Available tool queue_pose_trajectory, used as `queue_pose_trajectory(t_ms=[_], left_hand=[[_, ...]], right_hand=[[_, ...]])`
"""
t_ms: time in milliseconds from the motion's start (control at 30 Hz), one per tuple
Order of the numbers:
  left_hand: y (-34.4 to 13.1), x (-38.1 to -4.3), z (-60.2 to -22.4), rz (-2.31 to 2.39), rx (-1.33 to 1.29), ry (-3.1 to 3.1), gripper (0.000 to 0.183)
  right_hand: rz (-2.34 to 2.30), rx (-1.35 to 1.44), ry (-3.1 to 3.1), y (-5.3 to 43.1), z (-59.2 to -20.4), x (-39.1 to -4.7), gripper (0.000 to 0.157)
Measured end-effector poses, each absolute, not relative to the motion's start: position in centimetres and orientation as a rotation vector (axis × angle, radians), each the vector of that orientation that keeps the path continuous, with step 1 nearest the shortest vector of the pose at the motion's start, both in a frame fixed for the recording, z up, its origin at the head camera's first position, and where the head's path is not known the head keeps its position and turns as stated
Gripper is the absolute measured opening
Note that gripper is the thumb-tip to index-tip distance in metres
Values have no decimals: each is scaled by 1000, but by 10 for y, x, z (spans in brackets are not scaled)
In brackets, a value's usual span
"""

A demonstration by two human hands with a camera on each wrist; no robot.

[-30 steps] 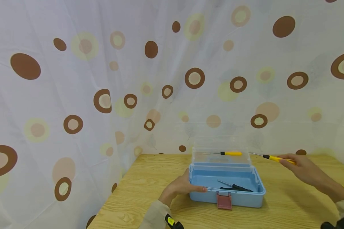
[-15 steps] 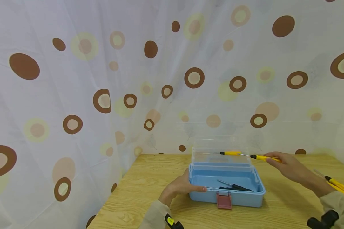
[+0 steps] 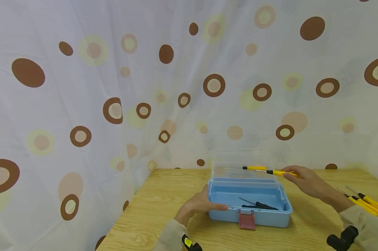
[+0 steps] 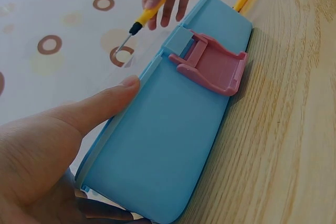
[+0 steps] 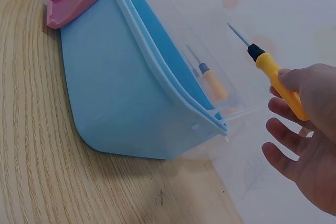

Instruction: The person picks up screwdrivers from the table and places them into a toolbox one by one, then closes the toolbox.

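Observation:
The blue box point(image 3: 272, 219) stands with its clear lid point(image 3: 221, 174) swung back and its pink latch point(image 3: 246, 221) hanging down in front. My left hand point(image 3: 197, 203) grips the box's left end, thumb point(image 4: 113, 98) along the front rim and fingers round the side. My right hand point(image 3: 308, 182) pinches a yellow-handled screwdriver point(image 5: 273, 74) between thumb and forefinger, its shaft pointing left over the lid. Another yellow screwdriver point(image 3: 254, 168) shows at the lid, level and seen partly through the plastic. Black-handled screwdrivers point(image 3: 261, 206) lie inside the box, partly hidden by the front wall.
Several yellow screwdrivers point(image 3: 369, 205) lie on the wooden table point(image 3: 163, 195) at the right, beside the right forearm. A white curtain point(image 3: 163, 76) with brown and pale circles hangs behind the table.
My right hand has moved left with the screwdriver, from beyond the box's right side to over the lid. The screwdrivers at the right have come into fuller view. My left hand stays put.

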State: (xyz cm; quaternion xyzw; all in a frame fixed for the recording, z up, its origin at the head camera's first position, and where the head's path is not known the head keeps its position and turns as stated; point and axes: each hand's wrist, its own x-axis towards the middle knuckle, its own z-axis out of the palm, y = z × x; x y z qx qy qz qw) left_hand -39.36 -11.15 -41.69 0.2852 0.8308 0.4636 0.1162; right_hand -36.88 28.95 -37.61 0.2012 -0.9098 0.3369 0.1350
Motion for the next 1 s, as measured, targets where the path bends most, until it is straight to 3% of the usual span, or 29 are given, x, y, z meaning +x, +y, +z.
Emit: queue_pose_trajectory(t_ms=[200, 467, 1000], left_hand=[[-111, -394, -417, 1383, 901, 2390, 112], [-112, -387, -413, 1343, 733, 2470, 114], [-111, -388, -412, 1336, 795, 2464, 111]], right_hand=[[967, 583, -2640, 279, -374, -373, 35], [953, 556, -2658, 263, -374, -378, 32], [907, 651, -2616, 242, -379, -391, 21]])
